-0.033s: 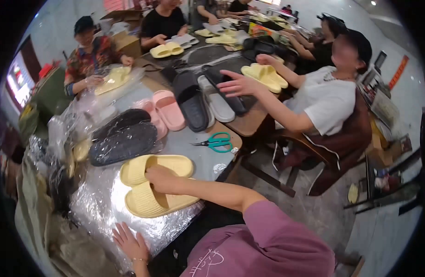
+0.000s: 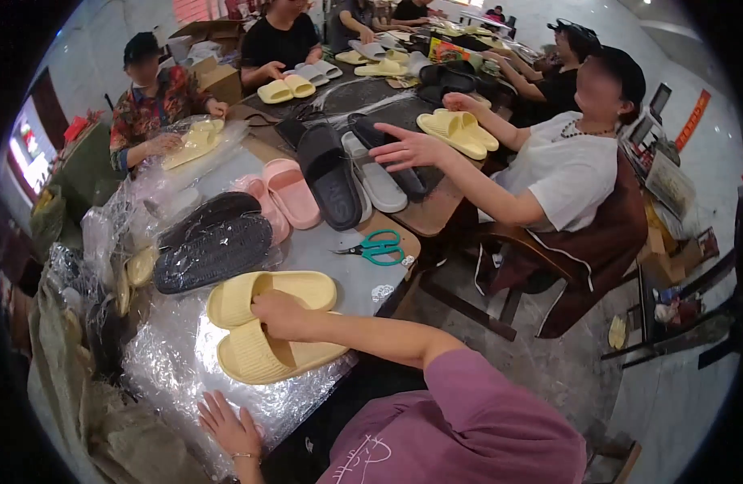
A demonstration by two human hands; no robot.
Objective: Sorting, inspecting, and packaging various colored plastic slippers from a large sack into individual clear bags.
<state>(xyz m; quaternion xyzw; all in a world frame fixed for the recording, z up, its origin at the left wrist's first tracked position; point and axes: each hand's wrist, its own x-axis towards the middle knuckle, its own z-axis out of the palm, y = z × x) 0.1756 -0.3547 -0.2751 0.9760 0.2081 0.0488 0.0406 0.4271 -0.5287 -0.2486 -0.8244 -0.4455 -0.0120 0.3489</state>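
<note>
Crinkled clear plastic covers the near part of the grey table, glossy and creased. At 7 o'clock from the yellow slippers, the left hand lies flat on it, fingers spread, holding nothing. The yellow slippers sit side by side on the plastic, their broad straps finely ribbed and rounded, matte like moulded foam. The right hand is tucked in at the straps' inner edges, fingers curled; its fingertips are hidden, so I cannot tell how firmly it grips. The step in hand looks like steadying or positioning the pair; moving it would call for a hold on both straps at once. Beyond, green-handled scissors lie at 2 o'clock, film-wrapped dark slippers at 11, smooth pink slippers at 12, a co-worker in white farther off at 2.
</note>
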